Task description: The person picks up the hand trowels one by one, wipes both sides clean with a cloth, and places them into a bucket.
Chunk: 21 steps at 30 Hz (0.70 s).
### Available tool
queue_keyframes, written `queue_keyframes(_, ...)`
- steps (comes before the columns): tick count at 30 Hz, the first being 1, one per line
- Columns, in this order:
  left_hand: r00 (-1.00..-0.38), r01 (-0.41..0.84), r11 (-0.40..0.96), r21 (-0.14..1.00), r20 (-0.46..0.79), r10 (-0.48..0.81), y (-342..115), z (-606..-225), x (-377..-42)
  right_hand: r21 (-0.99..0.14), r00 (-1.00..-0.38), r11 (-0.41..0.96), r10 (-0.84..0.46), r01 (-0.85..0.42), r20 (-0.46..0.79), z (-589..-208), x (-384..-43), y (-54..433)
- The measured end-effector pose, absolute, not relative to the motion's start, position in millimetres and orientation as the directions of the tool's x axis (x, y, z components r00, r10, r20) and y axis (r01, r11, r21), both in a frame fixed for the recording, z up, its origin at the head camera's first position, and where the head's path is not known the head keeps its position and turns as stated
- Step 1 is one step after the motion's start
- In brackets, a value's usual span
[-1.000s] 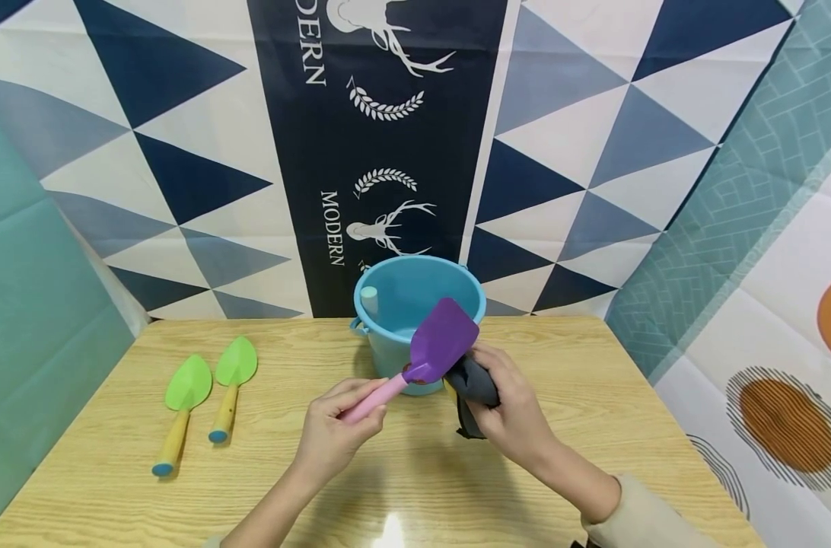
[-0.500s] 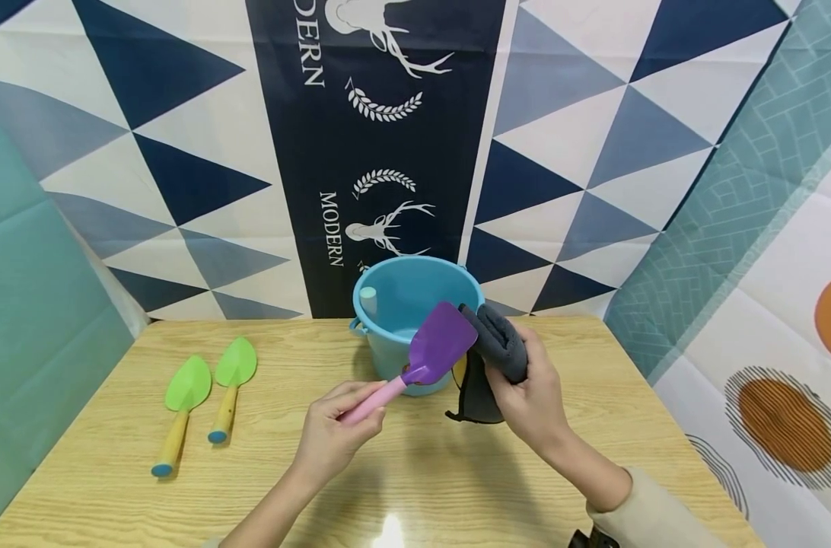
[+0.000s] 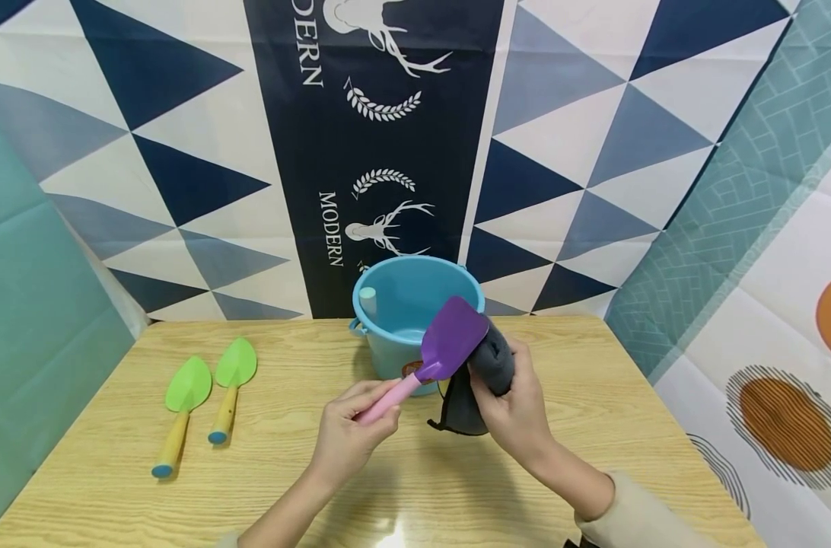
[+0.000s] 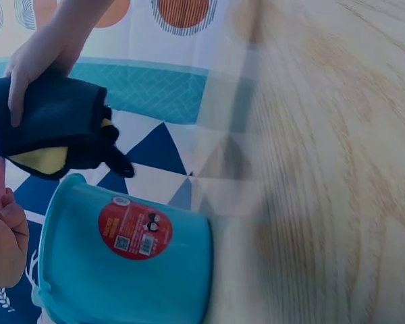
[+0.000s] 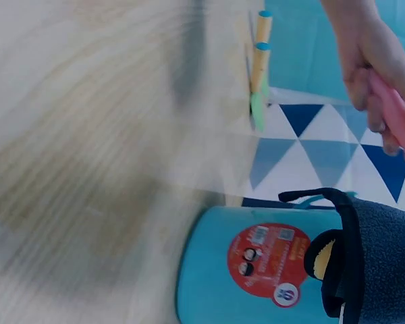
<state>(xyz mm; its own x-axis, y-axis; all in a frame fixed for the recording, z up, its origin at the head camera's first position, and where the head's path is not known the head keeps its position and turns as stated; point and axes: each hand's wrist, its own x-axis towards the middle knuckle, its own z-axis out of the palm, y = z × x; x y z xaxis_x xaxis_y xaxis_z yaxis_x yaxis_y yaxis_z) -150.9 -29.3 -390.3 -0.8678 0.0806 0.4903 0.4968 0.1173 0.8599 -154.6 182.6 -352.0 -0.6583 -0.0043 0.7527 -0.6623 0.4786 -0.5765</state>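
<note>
My left hand grips the pink handle of a toy shovel, its purple blade tilted up to the right in front of the bucket. In my right hand is a folded dark grey cloth, wrapped close at the blade's right edge. A loose flap of it hangs down, with a black-trimmed edge. The left wrist view shows a yellow patch on the cloth's underside. Behind both hands stands a light blue bucket with a red sticker on its side.
Two toy trowels with green blades, one nearer and one farther, lie on the left of the wooden table. A pale cylindrical end shows inside the bucket. Patterned cloth walls enclose the table.
My right hand swung the cloth up and right off the blade, then brought it back against the blade's right edge. The left hand and shovel have shifted slightly right.
</note>
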Motion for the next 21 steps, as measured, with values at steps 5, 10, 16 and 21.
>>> queue_keyframes(5, -0.886, 0.463, 0.104, 0.88, 0.459, 0.066, -30, -388, -152, -0.531, -0.655, 0.5, -0.101, -0.684, 0.749, -359, -152, 181)
queue_keyframes(10, -0.879, 0.477, 0.119, 0.871, 0.474, 0.056, -36, -388, -153, -0.538, -0.686, 0.529, -0.122, -0.657, 0.717, -359, -151, 183)
queue_keyframes(16, -0.88, 0.474, 0.138, 0.87, 0.472, 0.047, -41, -390, -154, -0.595, -0.691, 0.515, 0.007, -0.618, 0.723, -351, -153, 186)
queue_keyframes(21, -0.885, 0.464, 0.16, 0.871, 0.465, 0.032, -42, -390, -155, -0.598, -0.688, 0.499, 0.006, -0.627, 0.726, -350, -152, 183)
